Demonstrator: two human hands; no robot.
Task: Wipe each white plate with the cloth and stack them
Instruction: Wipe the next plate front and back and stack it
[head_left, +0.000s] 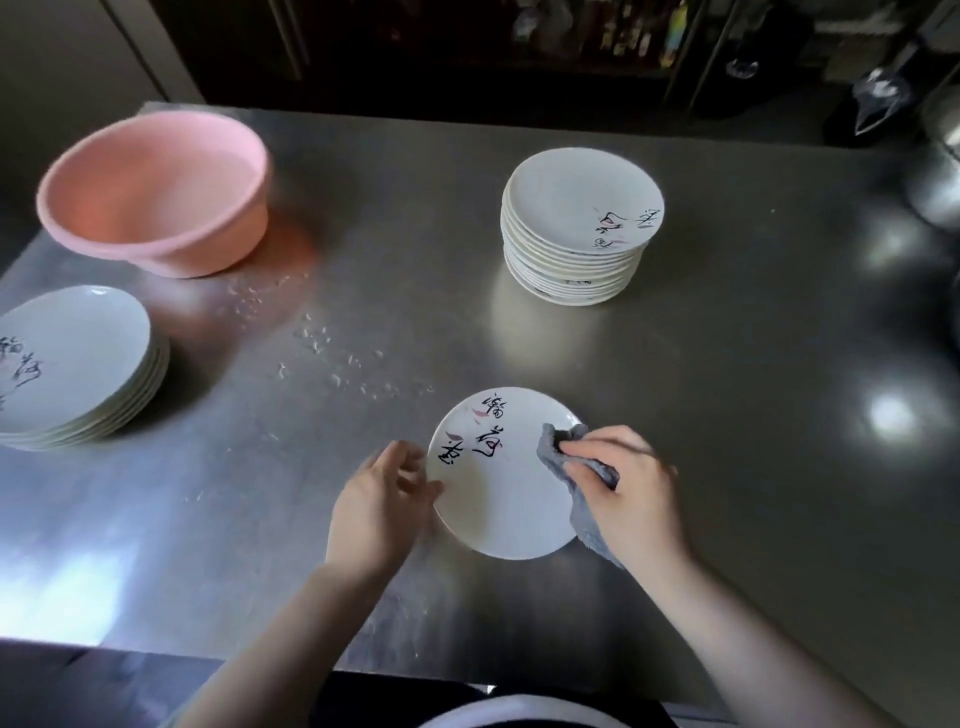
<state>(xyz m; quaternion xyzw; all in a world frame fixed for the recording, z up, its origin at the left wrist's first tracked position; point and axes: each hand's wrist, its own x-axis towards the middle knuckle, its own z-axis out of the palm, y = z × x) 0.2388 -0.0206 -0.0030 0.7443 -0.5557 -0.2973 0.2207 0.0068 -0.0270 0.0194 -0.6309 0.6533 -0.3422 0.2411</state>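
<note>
A single white plate (501, 483), marked with dark brush lettering and pale pink strokes, is held between the two hands, just above or on the worktop (727, 364); which of the two cannot be told. The grey cloth (582, 493) is pinched in the curled fingers of the right hand (628, 488) and is pressed against the plate's right rim, with its loose tail hanging below the wrist. The left hand (379, 499) is set at the plate's left edge with its fingers loosely spread; it is blurred, so whether the rim is actually gripped cannot be told. The step in hand is judged to be the wiping of this plate. It would be done well if the plate were steadied firmly from the left, the cloth swept across the whole face and round the rim instead of at one side only, and the underside covered before stacking. Beyond the right hand, further back, a tall stack of plates (576, 244) is seen, probably the wiped pile. Well out to the left of the left hand a shorter stack (78, 369) is seen, probably the plates still waiting. Water droplets (332, 358) are scattered between that stack and the held plate, so a wiped plate is best kept off that patch. A pink basin (156, 192) stands beyond the left hand.
</note>
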